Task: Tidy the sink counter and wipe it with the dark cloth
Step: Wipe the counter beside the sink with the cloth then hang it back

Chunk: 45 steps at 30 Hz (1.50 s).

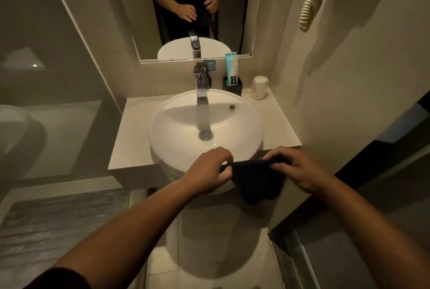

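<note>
A dark cloth (254,180) hangs in the air just in front of the round white sink basin (176,139). My left hand (207,170) pinches its left top edge and my right hand (300,170) pinches its right top edge, stretching it between them. The pale counter (132,135) lies around the basin. At the back right of the counter a black holder (236,88) carries a teal packet (231,67), and a white wrapped cup (258,87) stands beside it.
A chrome tap (202,83) rises behind the basin, under a wall mirror (186,9). A wall stands close on the right with a coiled cord (311,4) hanging on it. A toilet (14,135) sits at the far left.
</note>
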{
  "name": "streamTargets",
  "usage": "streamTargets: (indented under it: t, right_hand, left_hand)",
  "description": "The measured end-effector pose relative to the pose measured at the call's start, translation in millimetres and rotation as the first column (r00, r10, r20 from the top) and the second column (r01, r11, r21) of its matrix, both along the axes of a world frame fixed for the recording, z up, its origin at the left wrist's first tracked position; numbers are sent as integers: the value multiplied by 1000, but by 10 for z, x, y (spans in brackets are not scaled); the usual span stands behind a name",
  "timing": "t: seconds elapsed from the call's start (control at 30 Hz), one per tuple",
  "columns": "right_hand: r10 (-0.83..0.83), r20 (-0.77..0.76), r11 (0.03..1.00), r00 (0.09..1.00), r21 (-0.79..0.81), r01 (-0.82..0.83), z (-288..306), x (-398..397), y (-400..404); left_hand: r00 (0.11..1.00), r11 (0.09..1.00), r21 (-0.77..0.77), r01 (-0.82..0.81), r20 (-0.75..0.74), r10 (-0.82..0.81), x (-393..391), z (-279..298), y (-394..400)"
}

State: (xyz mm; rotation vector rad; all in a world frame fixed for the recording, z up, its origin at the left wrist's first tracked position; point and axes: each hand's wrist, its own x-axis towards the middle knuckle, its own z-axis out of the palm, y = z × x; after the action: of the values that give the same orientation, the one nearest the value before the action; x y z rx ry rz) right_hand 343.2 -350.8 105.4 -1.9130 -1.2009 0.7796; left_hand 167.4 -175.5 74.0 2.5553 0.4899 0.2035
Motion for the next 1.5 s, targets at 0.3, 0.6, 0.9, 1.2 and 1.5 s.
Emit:
streamTargets:
  t: [0.3, 0.6, 0.9, 1.2, 1.5]
  right_hand:
    - [0, 432, 998, 902, -57, 27, -146, 193, -69]
    - [202, 106, 955, 974, -240, -172, -394, 47, -8]
    - [80, 214, 960, 974, -281, -17, -973, 257, 885]
    - [160, 447, 918, 880, -395, 34, -1205, 295, 1335]
    - [35, 392, 925, 919, -361, 119, -1171, 280, 1423]
  left_hand:
    - [1000, 989, 147, 5, -9, -4, 102, 236, -120]
    - [985, 997, -64, -33, -169, 22, -448, 34, -162]
    - [937, 948, -94, -303, -213, 278, -36, -524, 481]
    - [890, 923, -21, -385, -272, 365, 133, -954, 835]
    - [883, 924, 22, -382, -285, 372, 192, -963, 956]
